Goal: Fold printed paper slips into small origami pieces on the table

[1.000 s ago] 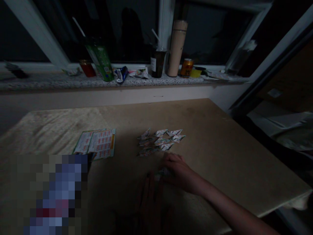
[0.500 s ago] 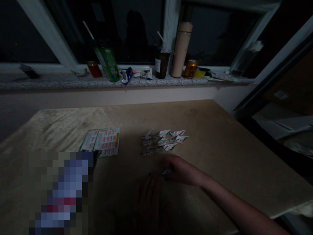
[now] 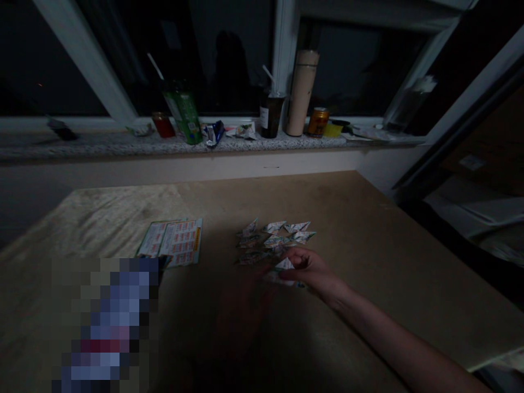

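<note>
My right hand [image 3: 313,273] pinches a piece of folded printed paper [image 3: 284,277] just above the table, close to the near edge of a group of folded paper pieces. My left hand [image 3: 245,308] is dark and smeared by motion. Its fingertips reach toward the paper's left side, and I cannot tell whether they touch it. Several small pointed paper folds [image 3: 277,240] lie grouped in rows beyond my hands. Off to the left rest flat printed sheets [image 3: 180,243], overlapping each other.
A pixelated patch [image 3: 118,316] hides the near left of the table [image 3: 347,207]. Along the granite windowsill [image 3: 135,146] stand a green bottle [image 3: 186,117], a red jar [image 3: 164,125], a dark drink cup with a straw [image 3: 270,117], a tall flask [image 3: 302,93] and an orange can [image 3: 318,121].
My right hand has risen slightly away from me, and more of the paper in it now shows. My left hand, earlier spread flat on the table, has become blurred beside the paper.
</note>
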Demonstrator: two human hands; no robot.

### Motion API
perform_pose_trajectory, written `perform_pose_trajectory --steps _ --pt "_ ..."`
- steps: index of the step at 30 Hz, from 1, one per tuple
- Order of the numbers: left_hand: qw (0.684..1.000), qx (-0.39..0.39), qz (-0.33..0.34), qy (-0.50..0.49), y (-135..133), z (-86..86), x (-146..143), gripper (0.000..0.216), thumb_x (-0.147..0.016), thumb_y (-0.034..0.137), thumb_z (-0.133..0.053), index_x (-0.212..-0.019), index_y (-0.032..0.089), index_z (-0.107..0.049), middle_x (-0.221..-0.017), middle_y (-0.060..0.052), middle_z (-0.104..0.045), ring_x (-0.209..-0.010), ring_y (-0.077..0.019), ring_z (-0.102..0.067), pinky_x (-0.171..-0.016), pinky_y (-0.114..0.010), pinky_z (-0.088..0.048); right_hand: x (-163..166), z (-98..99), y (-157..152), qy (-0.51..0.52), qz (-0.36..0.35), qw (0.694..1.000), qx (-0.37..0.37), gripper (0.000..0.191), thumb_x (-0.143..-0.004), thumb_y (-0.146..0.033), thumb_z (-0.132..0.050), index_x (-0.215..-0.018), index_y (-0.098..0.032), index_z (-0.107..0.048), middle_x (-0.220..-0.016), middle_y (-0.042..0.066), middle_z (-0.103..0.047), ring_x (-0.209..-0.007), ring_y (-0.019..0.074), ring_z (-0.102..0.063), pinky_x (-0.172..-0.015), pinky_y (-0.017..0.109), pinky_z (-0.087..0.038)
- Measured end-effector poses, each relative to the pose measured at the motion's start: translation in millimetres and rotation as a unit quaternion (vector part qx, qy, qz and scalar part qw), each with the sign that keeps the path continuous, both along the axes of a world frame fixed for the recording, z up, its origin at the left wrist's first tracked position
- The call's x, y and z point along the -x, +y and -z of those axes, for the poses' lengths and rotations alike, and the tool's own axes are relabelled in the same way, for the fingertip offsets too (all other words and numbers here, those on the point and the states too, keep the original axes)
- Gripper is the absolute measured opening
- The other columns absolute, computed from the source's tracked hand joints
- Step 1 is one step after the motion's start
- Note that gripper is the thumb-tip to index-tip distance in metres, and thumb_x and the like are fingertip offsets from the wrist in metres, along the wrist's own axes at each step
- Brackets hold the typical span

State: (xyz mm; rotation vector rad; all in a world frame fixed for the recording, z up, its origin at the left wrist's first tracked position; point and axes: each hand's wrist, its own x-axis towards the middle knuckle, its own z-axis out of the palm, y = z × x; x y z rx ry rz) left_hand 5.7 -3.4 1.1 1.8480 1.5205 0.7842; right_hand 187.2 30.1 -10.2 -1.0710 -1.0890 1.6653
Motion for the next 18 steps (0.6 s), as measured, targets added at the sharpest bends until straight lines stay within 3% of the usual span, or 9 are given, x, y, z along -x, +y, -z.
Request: perform_pose_trajectory --steps 3,8,18 --pt "0.995 0.056 -0.025 -0.083 10 -7.4 -7 0.032 -0.077 0.035 -0.060 -0.108 0.027 -0.065 -0.100 0.002 -0.072 -0.093 -0.0195 -0.066 -0.085 -0.032 -0.050 0 -2.3 -2 0.051 0.031 0.998 0.020 0.030 -0.055 -0.025 -0.082 -0.071 -0.018 -0.059 -0.068 -0.003 -0.067 -0.058 0.0104 -0.061 -0.059 0.021 -0.046" --pt "0.983 0.086 -0.030 -0.160 15 1.3 -7 0.030 -0.074 0.036 -0.063 -0.100 0.024 -0.069 -0.094 0.000 -0.073 -0.087 -0.0201 -0.068 -0.081 -0.031 -0.052 0 5.3 -4 0.088 0.045 0.995 0.017 0.027 -0.056 -0.021 -0.082 -0.071 -0.017 -0.059 -0.067 -0.003 -0.068 -0.058 0.0105 -0.062 -0.058 0.021 -0.046" --pt "0.955 0.206 -0.007 -0.212 14 2.9 -5 0.023 -0.074 0.040 -0.063 -0.079 0.020 -0.072 -0.077 0.000 -0.074 -0.077 -0.0189 -0.068 -0.071 -0.025 -0.050 -3 6.2 -5 0.038 0.036 0.999 -0.015 0.023 -0.059 -0.021 -0.081 -0.066 -0.016 -0.059 -0.063 -0.003 -0.064 -0.054 0.0082 -0.058 -0.054 0.020 -0.044"
